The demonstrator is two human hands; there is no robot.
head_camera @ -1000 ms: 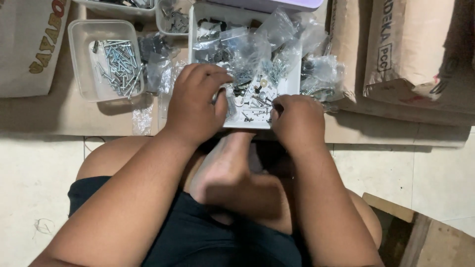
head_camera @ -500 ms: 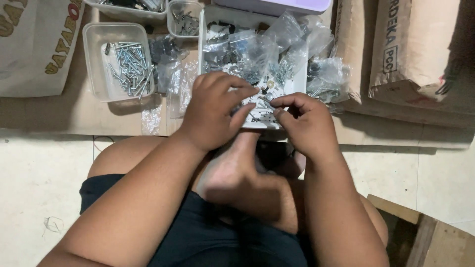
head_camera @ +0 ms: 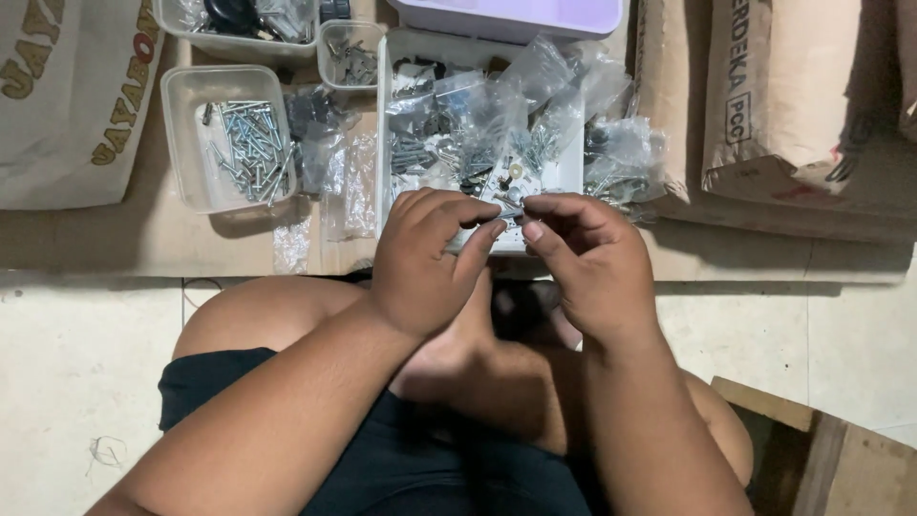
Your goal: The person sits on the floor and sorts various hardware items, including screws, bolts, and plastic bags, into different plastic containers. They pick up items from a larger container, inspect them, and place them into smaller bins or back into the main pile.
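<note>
The left hand (head_camera: 425, 258) and the right hand (head_camera: 587, 263) meet fingertip to fingertip over the near edge of a white tray (head_camera: 573, 162), pinching between them a small metal piece (head_camera: 509, 212). It is too small to tell its kind. Both hands are curled in a fine grip, thumb against forefinger, and the piece sits just above the tray's near rim, about midway along it.

The tray lies on a sheet of brown cardboard (head_camera: 191, 248) spread on the floor, and it is filled with clear plastic bags (head_camera: 497, 115) of screws and dark fittings, some spilling over its right rim. Toward the cardboard's left end stands a clear plastic tub (head_camera: 181, 134) holding loose silver screws (head_camera: 246, 148). Beyond it, at the far edge, are a second clear tub (head_camera: 224, 43) with dark parts and a small clear tub (head_camera: 349, 57) with a few screws. A lilac container (head_camera: 516, 17) touches the tray's far rim.

A pale printed sack (head_camera: 67, 105) covers the cardboard's left corner, and brown paper sacks (head_camera: 764, 105) lie along its right end.

Nearer than the cardboard, the floor is pale tile (head_camera: 76, 363). The person sits cross-legged on it in dark shorts (head_camera: 401, 468), and a piece of wood (head_camera: 821, 449) lies at the lower right.
</note>
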